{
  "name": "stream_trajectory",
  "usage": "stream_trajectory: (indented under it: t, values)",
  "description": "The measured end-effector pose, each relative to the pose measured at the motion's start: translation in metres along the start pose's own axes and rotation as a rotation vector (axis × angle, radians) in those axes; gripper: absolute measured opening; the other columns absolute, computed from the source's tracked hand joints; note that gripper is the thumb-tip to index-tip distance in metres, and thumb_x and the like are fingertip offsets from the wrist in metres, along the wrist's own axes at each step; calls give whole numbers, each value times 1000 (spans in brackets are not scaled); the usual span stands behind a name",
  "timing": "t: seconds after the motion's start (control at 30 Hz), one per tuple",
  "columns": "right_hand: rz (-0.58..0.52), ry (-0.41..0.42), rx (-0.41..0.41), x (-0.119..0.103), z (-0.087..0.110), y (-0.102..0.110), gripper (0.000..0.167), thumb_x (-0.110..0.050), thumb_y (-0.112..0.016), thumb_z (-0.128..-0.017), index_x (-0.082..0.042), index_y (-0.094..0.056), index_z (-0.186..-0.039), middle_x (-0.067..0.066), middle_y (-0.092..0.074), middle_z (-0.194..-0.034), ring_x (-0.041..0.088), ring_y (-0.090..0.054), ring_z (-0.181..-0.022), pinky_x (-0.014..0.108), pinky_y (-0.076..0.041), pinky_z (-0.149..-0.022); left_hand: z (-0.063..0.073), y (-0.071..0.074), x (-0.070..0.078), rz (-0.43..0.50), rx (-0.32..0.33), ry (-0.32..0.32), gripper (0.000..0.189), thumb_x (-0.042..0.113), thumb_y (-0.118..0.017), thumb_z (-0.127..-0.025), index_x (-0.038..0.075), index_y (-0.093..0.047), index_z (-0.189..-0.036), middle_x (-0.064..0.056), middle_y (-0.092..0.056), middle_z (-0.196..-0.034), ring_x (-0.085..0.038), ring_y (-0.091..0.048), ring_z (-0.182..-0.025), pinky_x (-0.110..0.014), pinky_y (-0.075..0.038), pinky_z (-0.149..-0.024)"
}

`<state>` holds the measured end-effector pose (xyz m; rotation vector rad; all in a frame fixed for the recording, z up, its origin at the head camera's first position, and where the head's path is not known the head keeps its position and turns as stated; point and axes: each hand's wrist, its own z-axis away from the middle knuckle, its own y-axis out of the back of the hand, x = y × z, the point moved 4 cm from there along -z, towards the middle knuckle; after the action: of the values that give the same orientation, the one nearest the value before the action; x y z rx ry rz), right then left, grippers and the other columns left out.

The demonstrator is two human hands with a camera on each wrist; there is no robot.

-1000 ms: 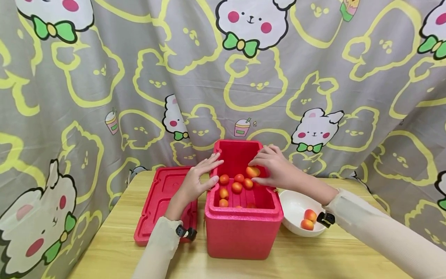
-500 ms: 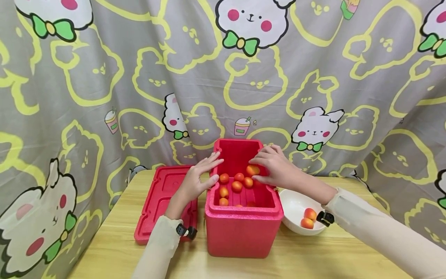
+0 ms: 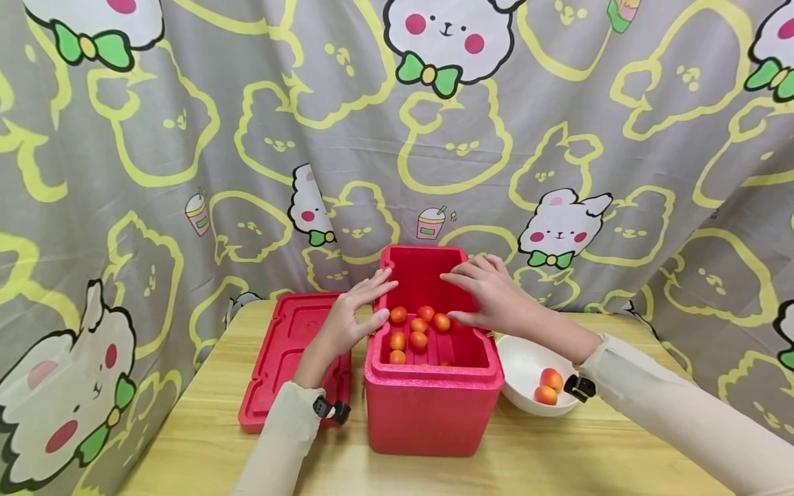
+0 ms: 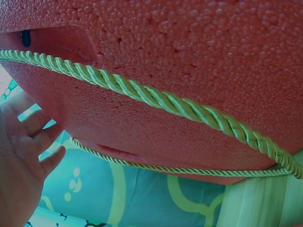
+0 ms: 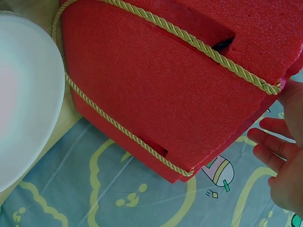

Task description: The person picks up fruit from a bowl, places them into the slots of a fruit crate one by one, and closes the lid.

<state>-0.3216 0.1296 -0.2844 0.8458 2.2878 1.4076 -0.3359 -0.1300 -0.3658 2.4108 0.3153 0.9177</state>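
A red foam box point(image 3: 428, 420) stands uncovered in the middle of the table. Several small, round red-orange fruits point(image 3: 418, 342) lie on its floor. My left hand point(image 3: 347, 320) rests at the box's left rim, fingers extended, holding nothing. Over the right rim, my right hand point(image 3: 493, 293) reaches with thumb and fingers spread apart and no fruit between them. The right wrist view also shows the right hand point(image 5: 284, 146) with loose fingers at the box edge. Two fruits point(image 3: 548, 386) sit in a white bowl point(image 3: 517, 365) right of the box.
The red lid point(image 3: 267, 386) lies flat on the wooden table point(image 3: 198, 420), left of the box. Gold twisted rope point(image 5: 199, 45) runs along the box's sides. A patterned grey curtain point(image 3: 360, 83) hangs close behind the table.
My right hand held a fruit inside the box; its fingers have parted and the fruit has dropped among the others. Some fruits near the middle have shifted slightly. The left hand has stayed put.
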Motion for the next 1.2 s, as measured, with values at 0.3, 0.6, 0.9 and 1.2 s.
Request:
stream_trajectory:
  t: [0.3,0.6,0.9,1.2]
  values:
    - [1,12,34,2,3,1,65,-30,-90,-73,-6,-69,-129,11,-68,-125,28,-57,-117,58,-37,-103,-1,0,1,0,2,-9,55,30,-65,-93,20,-57,-147,-3,-46,-160,-22,-35,-153,-58,-29,-123]
    - [-23,28,153,13,14,8,61,-24,-91,-72,-5,-71,-126,12,-70,-121,26,-59,-108,51,-42,-95,-1,0,1,-4,2,-17,55,29,-65,-93,19,-58,-146,-9,-46,-159,-23,-37,-152,-59,-28,-123]
    - [-65,-47,216,41,44,12,59,-19,-91,-71,-4,-71,-124,15,-71,-117,29,-57,-109,54,-40,-95,0,-1,1,-8,-2,-11,56,31,-64,-93,19,-57,-147,-5,-45,-160,-19,-36,-153,-58,-28,-124]
    - [-42,-19,179,69,87,-5,49,-12,-92,-67,-4,-76,-112,10,-73,-103,27,-58,-99,52,-39,-86,0,-1,1,-18,3,-26,55,31,-64,-93,19,-58,-146,-9,-46,-159,-21,-37,-153,-60,-29,-122]
